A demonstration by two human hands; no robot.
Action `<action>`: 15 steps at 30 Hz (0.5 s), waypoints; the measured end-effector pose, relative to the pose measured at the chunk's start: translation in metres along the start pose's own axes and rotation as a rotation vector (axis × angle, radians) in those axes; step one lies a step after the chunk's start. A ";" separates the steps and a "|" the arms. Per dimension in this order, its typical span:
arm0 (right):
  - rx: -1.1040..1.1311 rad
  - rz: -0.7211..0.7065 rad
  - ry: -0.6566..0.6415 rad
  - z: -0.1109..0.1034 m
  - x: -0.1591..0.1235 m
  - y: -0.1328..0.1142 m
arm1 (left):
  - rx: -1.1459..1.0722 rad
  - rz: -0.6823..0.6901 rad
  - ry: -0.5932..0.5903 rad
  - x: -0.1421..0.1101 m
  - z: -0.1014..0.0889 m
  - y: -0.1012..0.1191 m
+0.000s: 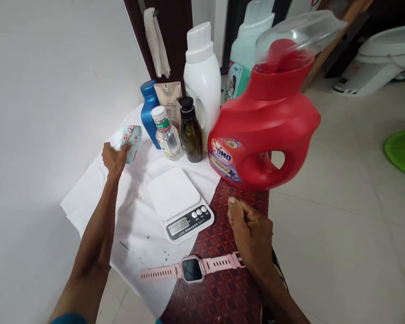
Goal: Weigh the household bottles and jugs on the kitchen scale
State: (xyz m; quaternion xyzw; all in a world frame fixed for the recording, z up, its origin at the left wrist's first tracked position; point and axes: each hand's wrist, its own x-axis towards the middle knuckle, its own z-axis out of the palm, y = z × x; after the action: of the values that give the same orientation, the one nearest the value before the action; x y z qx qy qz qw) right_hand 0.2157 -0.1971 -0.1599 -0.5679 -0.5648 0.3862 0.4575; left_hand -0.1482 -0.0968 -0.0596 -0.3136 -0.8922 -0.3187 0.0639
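Observation:
At the table's left side, my left hand (115, 158) grips a small light-blue printed box (133, 143) between thumb and fingers, just above the white cloth. My right hand (251, 229) is closed in a loose fist over the dark red patterned tabletop, with nothing visible in it. Between the two hands lies a white kitchen scale (175, 193); its plate is bare and its display shows no readable digits. A pink smartwatch (192, 269) with its strap laid out flat is near my right wrist, its screen dark.
Behind the scale stand a blue bottle (149, 105), a beige tube (169, 95), a clear bottle (168, 141), a dark pump bottle (191, 135), a white jug (204, 74), a green jug (238, 67) and a red OMO detergent jug (273, 103). A white bucket (374, 67) is on the floor.

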 end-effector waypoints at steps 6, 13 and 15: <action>0.016 0.045 0.001 0.000 0.000 0.000 | -0.005 0.001 -0.029 0.025 0.064 0.031; 0.008 0.052 0.000 0.001 0.000 0.001 | 0.076 0.142 -0.123 0.007 0.084 0.040; 0.010 0.031 0.016 0.002 0.001 0.005 | 0.072 0.164 -0.180 0.007 0.071 0.036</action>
State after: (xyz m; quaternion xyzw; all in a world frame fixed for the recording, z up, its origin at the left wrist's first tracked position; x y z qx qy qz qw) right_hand 0.2147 -0.1955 -0.1649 -0.5775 -0.5504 0.3912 0.4589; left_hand -0.1258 -0.0285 -0.0947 -0.4103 -0.8765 -0.2508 0.0207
